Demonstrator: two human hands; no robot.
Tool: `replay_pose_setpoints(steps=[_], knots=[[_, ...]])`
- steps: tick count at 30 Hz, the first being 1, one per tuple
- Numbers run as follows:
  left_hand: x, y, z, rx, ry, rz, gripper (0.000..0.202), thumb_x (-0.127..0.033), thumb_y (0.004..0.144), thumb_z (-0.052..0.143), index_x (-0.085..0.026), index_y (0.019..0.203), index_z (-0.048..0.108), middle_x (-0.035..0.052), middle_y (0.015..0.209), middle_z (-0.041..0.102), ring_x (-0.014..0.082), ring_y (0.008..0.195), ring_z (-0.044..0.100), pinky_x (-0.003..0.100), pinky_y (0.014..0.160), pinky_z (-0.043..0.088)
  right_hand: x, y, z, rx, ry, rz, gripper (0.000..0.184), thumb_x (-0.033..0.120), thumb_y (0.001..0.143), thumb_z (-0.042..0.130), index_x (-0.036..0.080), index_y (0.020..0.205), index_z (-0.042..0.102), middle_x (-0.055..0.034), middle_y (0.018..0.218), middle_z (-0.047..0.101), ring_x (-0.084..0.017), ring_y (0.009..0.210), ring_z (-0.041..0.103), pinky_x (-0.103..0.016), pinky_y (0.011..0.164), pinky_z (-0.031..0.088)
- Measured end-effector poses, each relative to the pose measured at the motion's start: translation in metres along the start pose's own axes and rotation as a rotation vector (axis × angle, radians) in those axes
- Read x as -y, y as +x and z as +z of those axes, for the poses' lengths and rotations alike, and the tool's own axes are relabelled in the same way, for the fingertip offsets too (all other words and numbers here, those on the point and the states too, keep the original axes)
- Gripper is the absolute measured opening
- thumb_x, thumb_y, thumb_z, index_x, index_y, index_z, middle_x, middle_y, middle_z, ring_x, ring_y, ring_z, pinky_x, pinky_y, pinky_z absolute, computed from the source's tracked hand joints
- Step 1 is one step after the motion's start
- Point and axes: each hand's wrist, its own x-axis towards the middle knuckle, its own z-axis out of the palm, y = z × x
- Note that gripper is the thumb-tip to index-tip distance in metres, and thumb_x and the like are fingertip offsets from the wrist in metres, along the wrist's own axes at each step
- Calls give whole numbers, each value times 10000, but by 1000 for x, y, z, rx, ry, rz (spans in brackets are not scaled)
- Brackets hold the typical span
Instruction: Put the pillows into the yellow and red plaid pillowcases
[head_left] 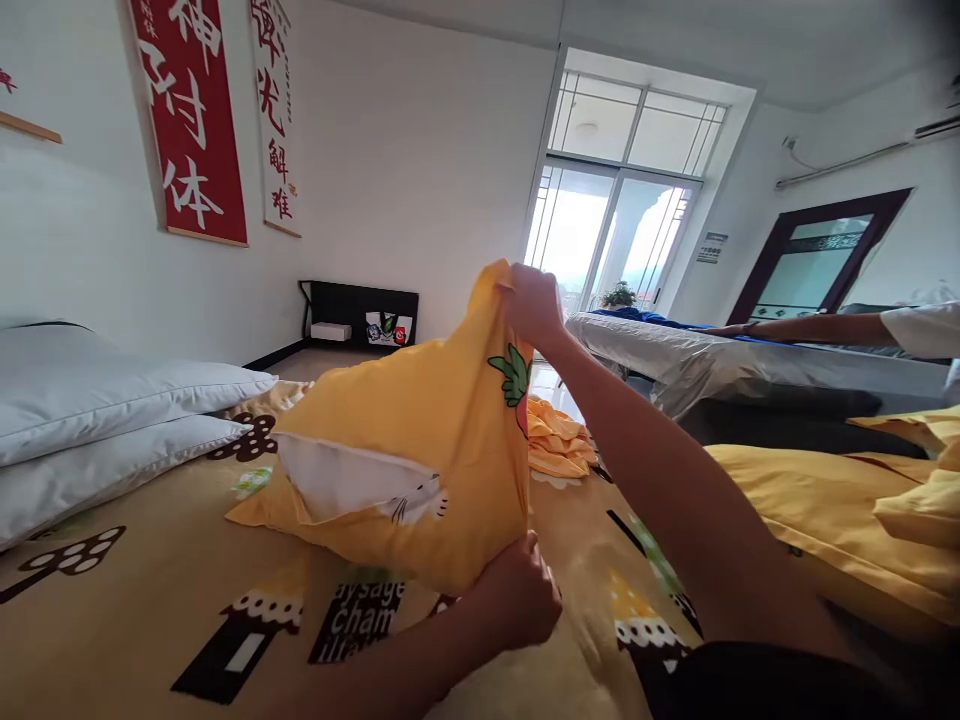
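A yellow pillowcase (420, 440) with a carrot print stands on edge over the bed, and a white pillow (337, 480) shows through its open flap. My right hand (534, 303) pinches the case's top corner, arm stretched forward. My left hand (517, 595) is closed on the bottom corner nearest me. Between the two hands the case's right edge runs taut.
The bed has a yellow printed sheet (150, 600). Two bare white pillows (105, 420) are stacked at the left. Crumpled yellow cloth (559, 445) lies beyond the case, a folded yellow quilt (840, 510) at the right. Another person's arm (817, 328) reaches over a second bed (690, 360).
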Motion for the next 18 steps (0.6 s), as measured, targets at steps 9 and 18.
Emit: replay_pose_setpoints(steps=[9,18], knots=[[-28,-33,-28,-420,-337,141,203,-309,955,496,-194,816,591,-36,729,614,96,711,553,252,738,419,-78,-42,46,146,-67,156,138,224,862,441,200,765,536,-80,773,597,-215,726,512,-298,638,317],[165,-263,10,-233,-307,-1574,371,-400,872,453,-112,1065,584,131,1108,643,304,1153,533,374,942,448,-180,-115,-13,24,-53,201,338,376,830,475,249,582,284,11,536,402,-178,552,398,-307,583,262]])
